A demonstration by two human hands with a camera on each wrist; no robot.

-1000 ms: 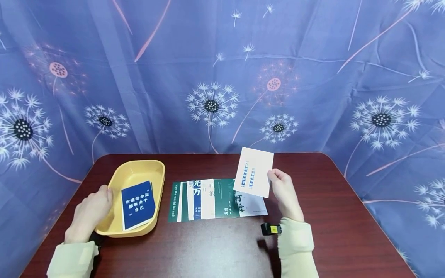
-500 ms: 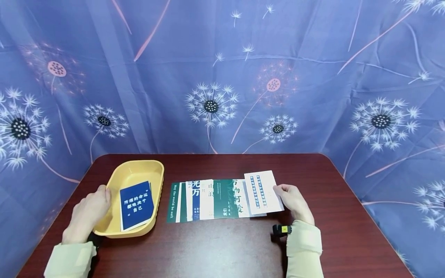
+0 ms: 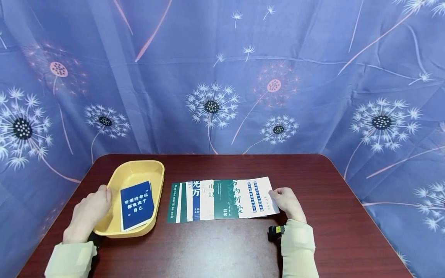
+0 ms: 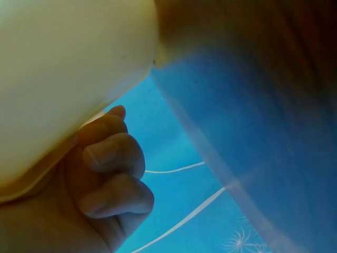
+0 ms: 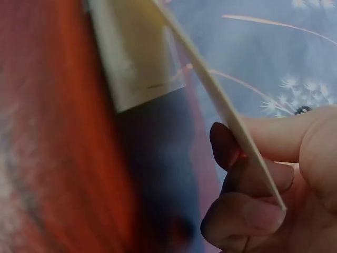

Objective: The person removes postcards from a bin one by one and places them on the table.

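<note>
My right hand [image 3: 287,202] pinches the right edge of a white card [image 3: 259,197] with two blue columns of characters. That card overlaps the right end of a row of overlapping cards [image 3: 222,199] in green, white and blue. In the right wrist view the pinched card [image 5: 221,100] is seen edge-on between thumb and fingers, tilted over the table. At the left, my left hand [image 3: 89,208] grips the rim of a yellow plastic basin [image 3: 133,168]. Inside the basin lies a dark blue card [image 3: 137,204] with white characters, over a white one. The left wrist view shows curled fingers [image 4: 118,153] under the rim.
The dark red wooden table [image 3: 215,247] has rounded far corners. A blue curtain [image 3: 222,77] with dandelion prints hangs right behind it and along both sides. A black wrist camera [image 3: 276,231] sits at the right sleeve.
My right hand has moved the white card down and right, then slightly left onto the row's right end, covering the cards there. The left hand and basin have stayed in place.
</note>
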